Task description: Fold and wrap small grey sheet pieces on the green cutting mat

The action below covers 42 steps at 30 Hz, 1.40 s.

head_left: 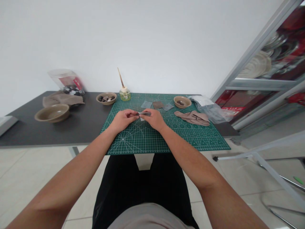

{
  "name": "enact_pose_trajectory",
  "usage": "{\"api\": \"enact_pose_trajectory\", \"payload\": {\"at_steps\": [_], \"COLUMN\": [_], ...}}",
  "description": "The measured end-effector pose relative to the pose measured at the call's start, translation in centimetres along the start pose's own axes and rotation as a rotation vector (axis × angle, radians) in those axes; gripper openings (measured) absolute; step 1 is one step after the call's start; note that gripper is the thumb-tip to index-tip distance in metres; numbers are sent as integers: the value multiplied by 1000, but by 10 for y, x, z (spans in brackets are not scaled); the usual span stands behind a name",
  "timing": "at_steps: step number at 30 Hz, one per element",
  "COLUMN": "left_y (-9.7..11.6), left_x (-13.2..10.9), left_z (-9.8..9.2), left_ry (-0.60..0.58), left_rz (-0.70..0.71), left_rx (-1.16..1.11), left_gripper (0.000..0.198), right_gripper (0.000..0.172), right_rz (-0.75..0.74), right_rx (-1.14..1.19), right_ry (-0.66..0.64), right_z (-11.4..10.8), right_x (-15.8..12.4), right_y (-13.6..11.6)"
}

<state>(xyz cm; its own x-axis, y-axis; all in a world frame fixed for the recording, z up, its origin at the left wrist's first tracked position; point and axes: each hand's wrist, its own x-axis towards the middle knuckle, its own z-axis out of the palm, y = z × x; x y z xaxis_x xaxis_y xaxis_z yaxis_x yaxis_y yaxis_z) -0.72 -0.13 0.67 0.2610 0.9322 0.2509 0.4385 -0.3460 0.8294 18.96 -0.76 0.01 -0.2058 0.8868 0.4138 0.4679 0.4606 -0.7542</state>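
Note:
Above the green cutting mat (pixel 133 143), my two hands meet with their fingertips close together. My right hand (pixel 154 119) is closed on a thin grey folded strip (pixel 145 113), pinched between thumb and fingers. My left hand (pixel 124 120) is closed too, its fingertips pinching at the left end of that strip, where a small dark piece shows; what exactly it grips is too small to make out. A whitish bit (pixel 142 119) shows just under the fingers. Just beyond my hands lie thin flat squares: a grey-blue one (pixel 146 104), a brown one (pixel 158 105) and another greyish one (pixel 168 107).
Bowls with small dark and light pieces stand at the back left (pixel 106 98) and back right (pixel 182 102). A brush leans in a glass jar (pixel 125 94). A brown cloth (pixel 193 117) and plastic bag (pixel 212 108) lie right; another bowl (pixel 52 113), cloth and clear tub (pixel 68 82) left.

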Motion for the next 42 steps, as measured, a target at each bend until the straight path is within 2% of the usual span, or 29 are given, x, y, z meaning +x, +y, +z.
{"api": "enact_pose_trajectory", "payload": {"at_steps": [5,15,19,23,28,42], "left_y": [-3,1,1,-1,-3,3], "left_x": [1,-1,-1,0,0,-2], "left_z": [0,-1,-1,1,1,-1], "left_ry": [-6,-8,4,-19,-28,-24], "left_rz": [-12,3,14,-4,1,-8], "left_rx": [29,55,44,44,13,15], "left_gripper": [36,40,38,38,40,42], "right_gripper": [14,14,11,11,11,13], "right_rz": [-51,33,5,-38,-9,17], "right_rx": [-33,-7,-44,35,120,145], "right_ry": [-18,-41,-16,7,-24,-49], "right_z": [2,0,1,2,2,-1], "right_x": [-1,-1,-1,-1,0,0], "right_y": [0,-2,-2,1,3,1]}}
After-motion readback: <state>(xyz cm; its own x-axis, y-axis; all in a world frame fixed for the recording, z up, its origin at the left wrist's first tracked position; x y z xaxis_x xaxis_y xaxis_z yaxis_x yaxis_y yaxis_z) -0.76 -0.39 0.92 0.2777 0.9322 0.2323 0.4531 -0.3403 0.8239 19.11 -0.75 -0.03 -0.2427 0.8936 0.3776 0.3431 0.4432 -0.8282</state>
